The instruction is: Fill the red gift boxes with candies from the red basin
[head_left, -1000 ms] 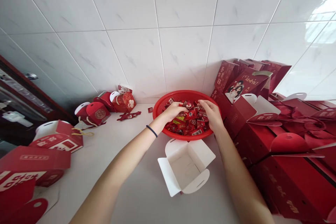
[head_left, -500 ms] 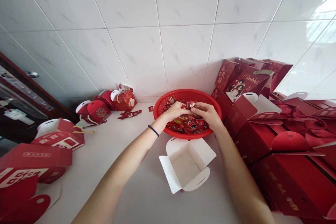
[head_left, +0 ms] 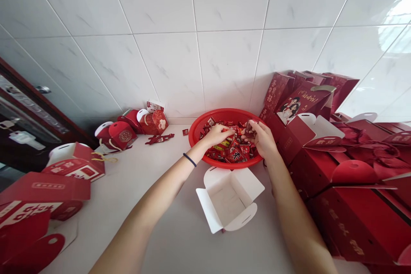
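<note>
A red plastic basket [head_left: 194,133] stands against the tiled wall, filled with small red-wrapped candies [head_left: 236,154]. My left hand [head_left: 218,134], with a dark band on its wrist, is over the basket's left half, fingers drawn together; whatever is between the fingertips cannot be made out. Over the right side of the basket, my right hand [head_left: 263,140] is closed around a dark red wrapped candy [head_left: 251,131]. In front of the basket, between my forearms, sits a white-lined gift box [head_left: 229,203] with its flaps spread; its inside shows bare card.
Stacked red gift boxes [head_left: 349,214] and red paper bags [head_left: 302,98] crowd the right side. More red boxes [head_left: 61,190] line the left, near a dark-framed door [head_left: 38,111]. A flat red piece [head_left: 159,138] and a small packet [head_left: 185,132] lie left of the basket.
My hands have drawn apart over the basket. The right hand has shifted right with a dark red wrapped candy in its fingers; the left has stayed almost in place.
</note>
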The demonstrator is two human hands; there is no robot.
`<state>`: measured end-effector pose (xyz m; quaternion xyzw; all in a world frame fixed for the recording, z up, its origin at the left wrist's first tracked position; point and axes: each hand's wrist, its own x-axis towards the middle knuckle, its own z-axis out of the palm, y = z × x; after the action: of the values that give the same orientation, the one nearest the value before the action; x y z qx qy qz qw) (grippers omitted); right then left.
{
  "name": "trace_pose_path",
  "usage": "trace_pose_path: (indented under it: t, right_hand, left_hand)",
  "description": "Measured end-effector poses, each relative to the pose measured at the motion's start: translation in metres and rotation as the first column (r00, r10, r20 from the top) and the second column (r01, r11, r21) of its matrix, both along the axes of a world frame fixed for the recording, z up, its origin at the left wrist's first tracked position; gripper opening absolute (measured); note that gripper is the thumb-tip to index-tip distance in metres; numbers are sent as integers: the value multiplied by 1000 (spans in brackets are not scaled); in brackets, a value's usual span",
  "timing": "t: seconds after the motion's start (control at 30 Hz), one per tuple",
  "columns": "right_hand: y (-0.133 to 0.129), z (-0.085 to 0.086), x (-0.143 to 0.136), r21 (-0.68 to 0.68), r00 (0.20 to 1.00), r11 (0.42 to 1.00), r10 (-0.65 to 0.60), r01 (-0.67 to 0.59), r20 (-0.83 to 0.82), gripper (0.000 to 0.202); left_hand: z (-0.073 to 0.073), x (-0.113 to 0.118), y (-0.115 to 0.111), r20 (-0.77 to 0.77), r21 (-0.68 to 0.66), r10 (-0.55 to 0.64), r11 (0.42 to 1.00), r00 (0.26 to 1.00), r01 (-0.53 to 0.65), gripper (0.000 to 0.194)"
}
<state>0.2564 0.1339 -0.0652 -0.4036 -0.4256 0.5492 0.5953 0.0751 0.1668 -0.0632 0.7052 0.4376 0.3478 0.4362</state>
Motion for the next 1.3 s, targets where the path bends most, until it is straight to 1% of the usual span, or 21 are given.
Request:
trace_pose_path:
  t: [0.07,0.13,0.17,0.2,0.27,0.37,0.47,0.57,0.7,0.8,0.87,0.93,1.03,1.1,1.13,1.2,1.3]
  right_hand:
    - [-2,0,-3,-12,997,998,64,-64,53,45]
    - [-3,0,-6,-23,989,993,121,-120,88,44]
    - [-4,0,-8,-28,986,991,136,-133,96,43]
    - [-4,0,-9,-29,987,991,133,-131,95,43]
    - [-3,-1,-10,-23,993,996,88,-86,75,42]
    - [0,-2,-8,7,999,999,-34,34,22,42]
    - [2,-4,-5,24,993,993,-118,118,-9,41]
    - [4,-4,-3,7,989,989,-145,146,-27,40]
    - [6,-4,-2,18,981,983,-179,181,-75,41]
    - [7,-5,-1,34,977,979,-196,200,-81,42]
    - [8,-5,0,37,976,978,-202,206,-83,42]
    - [9,-6,0,32,974,977,-208,211,-92,41]
    - [10,-7,1,16,970,976,-214,217,-115,40]
    - [10,-7,1,1,967,975,-220,222,-131,38]
    - [10,-6,0,-7,966,975,-219,220,-136,37]
    - [10,-5,0,-27,972,983,-183,181,-147,36]
    - [8,-2,1,-45,982,995,-92,86,-163,38]
  left_hand:
    - [1,1,1,39,21,26,999,999,-27,25]
    - [2,2,2,90,37,5,999,996,-8,18]
    - [3,3,2,114,45,-16,999,993,11,17]
    - [2,3,3,130,50,-37,998,991,31,20]
    - [1,2,4,126,61,-59,997,990,51,24]
    - [-3,3,4,29,106,-81,991,996,77,26]
    - [-3,11,2,-111,128,-188,971,976,201,23]
    - [-1,26,0,-221,85,-288,946,932,313,16]
    - [-3,46,4,-317,24,-319,939,893,343,18]
    - [-6,47,8,-374,-9,-319,940,870,341,22]
    - [-5,39,10,-383,2,-299,946,874,324,23]
    - [-2,28,12,-350,65,-233,960,907,272,19]
    - [7,15,14,-212,221,-55,970,976,102,4]
    - [12,11,15,-96,294,46,956,994,-16,14]
    - [14,11,15,-50,316,78,947,996,-58,17]
    - [14,11,15,33,335,104,936,994,-109,18]
    - [12,11,14,133,329,83,936,988,-123,17]
